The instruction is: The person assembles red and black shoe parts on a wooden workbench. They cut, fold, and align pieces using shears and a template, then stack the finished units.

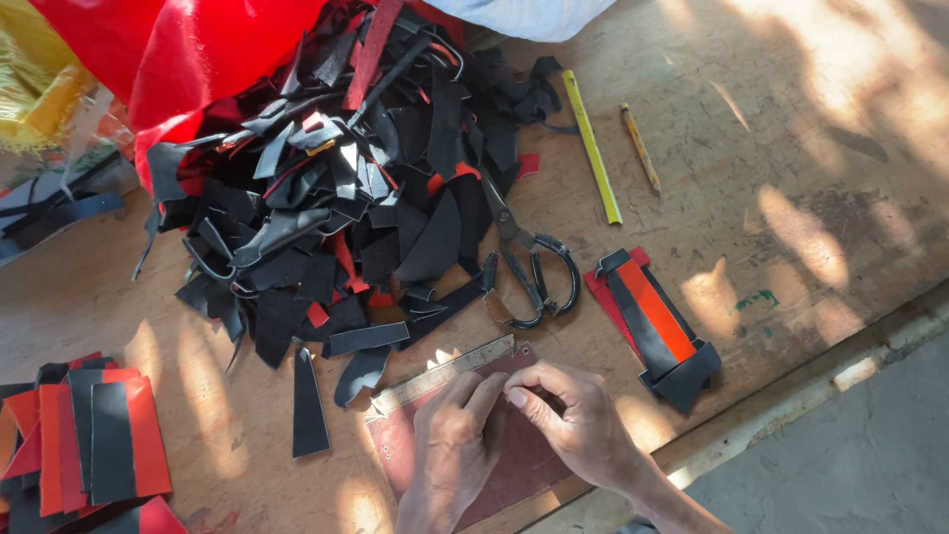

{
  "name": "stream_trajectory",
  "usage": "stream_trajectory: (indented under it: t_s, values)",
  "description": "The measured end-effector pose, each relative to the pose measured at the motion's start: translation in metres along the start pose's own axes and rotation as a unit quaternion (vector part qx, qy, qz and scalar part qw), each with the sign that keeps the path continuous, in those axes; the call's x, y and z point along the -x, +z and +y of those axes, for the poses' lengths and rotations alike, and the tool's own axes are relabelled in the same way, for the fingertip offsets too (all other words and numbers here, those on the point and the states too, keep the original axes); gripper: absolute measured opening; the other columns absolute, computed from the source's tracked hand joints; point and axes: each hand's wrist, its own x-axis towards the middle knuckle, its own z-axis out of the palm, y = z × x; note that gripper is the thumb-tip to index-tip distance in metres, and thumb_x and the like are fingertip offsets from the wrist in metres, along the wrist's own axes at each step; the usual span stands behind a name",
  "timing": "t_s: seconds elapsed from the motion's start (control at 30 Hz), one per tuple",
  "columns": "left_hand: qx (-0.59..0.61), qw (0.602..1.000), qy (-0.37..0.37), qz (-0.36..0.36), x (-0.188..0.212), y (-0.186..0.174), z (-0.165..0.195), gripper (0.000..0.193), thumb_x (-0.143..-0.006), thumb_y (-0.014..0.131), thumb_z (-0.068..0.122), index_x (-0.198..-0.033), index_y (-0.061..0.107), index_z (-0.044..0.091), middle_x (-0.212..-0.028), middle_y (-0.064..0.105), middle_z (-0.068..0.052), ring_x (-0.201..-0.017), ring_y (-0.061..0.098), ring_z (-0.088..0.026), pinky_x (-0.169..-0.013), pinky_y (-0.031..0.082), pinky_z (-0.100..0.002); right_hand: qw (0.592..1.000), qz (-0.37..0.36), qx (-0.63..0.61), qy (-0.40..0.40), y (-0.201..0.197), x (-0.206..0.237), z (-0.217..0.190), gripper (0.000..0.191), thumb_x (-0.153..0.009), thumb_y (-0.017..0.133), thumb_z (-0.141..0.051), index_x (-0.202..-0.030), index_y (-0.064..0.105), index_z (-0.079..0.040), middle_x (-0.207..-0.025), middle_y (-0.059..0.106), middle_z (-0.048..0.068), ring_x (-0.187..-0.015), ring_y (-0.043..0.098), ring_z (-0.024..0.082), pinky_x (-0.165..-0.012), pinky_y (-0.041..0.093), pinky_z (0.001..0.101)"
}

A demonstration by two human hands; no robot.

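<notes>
Left hand (pixel 450 435): fingers together, pressing dark red sheet (pixel 514 465) on worktop (pixel 771 148), six o'clock.
Right hand (pixel 573 415): fingertips pinched; anything between them too small to tell.
Metal ruler (pixel 440 374): partly hidden under fingers.
Scissors (pixel 529 262): blade tips buried under black scraps (pixel 346 188), twelve o'clock.

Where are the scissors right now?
In the head view the scissors lie mid-table at the scrap pile's right edge, just above the metal ruler.

No packages, labels, signs or screens visible; red bag-like fabric (pixel 168 49) top left, perhaps sack.
</notes>
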Motion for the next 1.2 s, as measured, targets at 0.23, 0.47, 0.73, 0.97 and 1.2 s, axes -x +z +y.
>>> stream_trajectory:
  t_s: [0.23, 0.47, 0.73, 0.97, 1.2]
  values:
    - [0.012, 1.0, 0.004, -0.001, 0.005, -0.01, -0.004, 0.033, -0.076, 0.075, 0.001, -0.109, 0.07, 0.007, -0.089, 0.067, -0.009, -0.082, 0.069, -0.031, -0.065, 0.054, -0.042, 1.0, 0.011, 0.017, 0.017, 0.013, 0.004, 0.001, 0.014, -0.09, 0.073, -0.015, -0.098, 0.074, -0.004, -0.085, 0.077, 0.005, -0.077, 0.074, 0.014, -0.068, 0.056, 0.0289]
    - [0.041, 0.999, 0.003, 0.004, -0.002, -0.018, -0.02, 0.028, -0.08, 0.074, 0.002, -0.107, 0.068, 0.006, -0.092, 0.066, -0.011, -0.088, 0.068, -0.032, -0.068, 0.054, -0.044, 0.997, 0.027, 0.051, 0.045, 0.026, -0.013, 0.011, 0.012, -0.09, 0.073, -0.014, -0.097, 0.075, -0.005, -0.075, 0.075, 0.004, -0.067, 0.069, 0.01, -0.062, 0.055, 0.0265]
    - [0.195, 0.977, -0.067, -0.054, 0.01, -0.065, -0.028, 0.037, -0.09, 0.072, 0.009, -0.126, 0.064, 0.004, -0.109, 0.066, -0.015, -0.098, 0.067, -0.035, -0.083, 0.055, -0.042, 0.995, 0.037, 0.088, 0.007, 0.048, -0.032, -0.006, 0.024, -0.087, 0.073, -0.008, -0.111, 0.07, -0.004, -0.085, 0.072, 0.003, -0.066, 0.066, 0.009, -0.059, 0.051, 0.0234]
    - [0.05, 0.972, -0.144, 0.179, 0.032, -0.124, -0.083, 0.03, -0.087, 0.072, 0.007, -0.117, 0.069, 0.006, -0.116, 0.069, -0.013, -0.11, 0.068, -0.032, -0.09, 0.056, -0.04, 0.989, 0.037, 0.131, -0.063, 0.091, -0.061, -0.022, 0.049, -0.08, 0.077, -0.005, -0.127, 0.062, -0.008, -0.109, 0.061, 0.006, -0.084, 0.06, 0.012, -0.063, 0.051, 0.0255]
    - [-0.318, 0.861, -0.293, 0.268, 0.052, -0.212, -0.172, 0.054, -0.079, 0.078, 0.009, -0.129, 0.06, -0.004, -0.128, 0.055, -0.019, -0.118, 0.05, -0.038, -0.102, 0.042, -0.05, 0.978, 0.024, 0.203, -0.029, 0.117, -0.074, -0.005, 0.033, -0.077, 0.08, -0.003, -0.109, 0.073, -0.011, -0.099, 0.067, 0.002, -0.073, 0.061, 0.011, -0.058, 0.049, 0.026]
